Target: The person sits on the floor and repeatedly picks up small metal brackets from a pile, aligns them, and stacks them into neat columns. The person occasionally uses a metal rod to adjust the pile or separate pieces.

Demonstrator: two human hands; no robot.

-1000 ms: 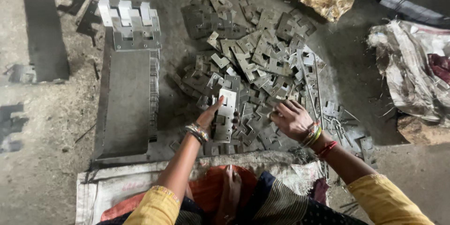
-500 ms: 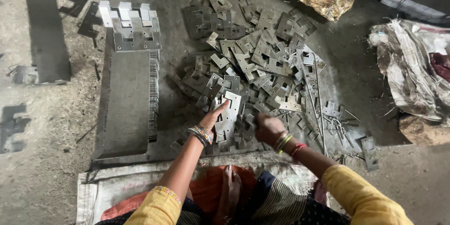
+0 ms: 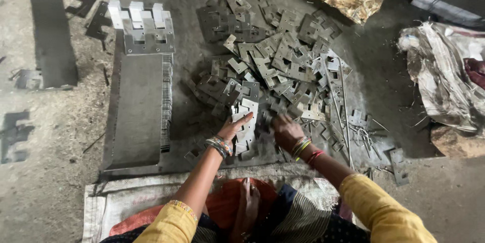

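Note:
A heap of flat grey notched metal plates (image 3: 283, 66) lies on the dirty floor ahead of me. My left hand (image 3: 233, 128), bangles on its wrist, grips the left edge of a small stack of these plates (image 3: 247, 121) standing in front of my knees. My right hand (image 3: 285, 130), also with bangles, lies palm down on loose plates just right of that stack, fingers toward it; whether it grips a plate is hidden.
A long neat row of stacked plates (image 3: 144, 96) lies at the left, with notched ones (image 3: 144, 25) at its far end. Thin metal rods (image 3: 336, 101) rest on the heap's right side. Crumpled sacks (image 3: 444, 76) are at the right. I sit on a woven sack (image 3: 121, 202).
My right hand has moved left from the heap's right side to beside the small stack. My left hand has stayed on the stack.

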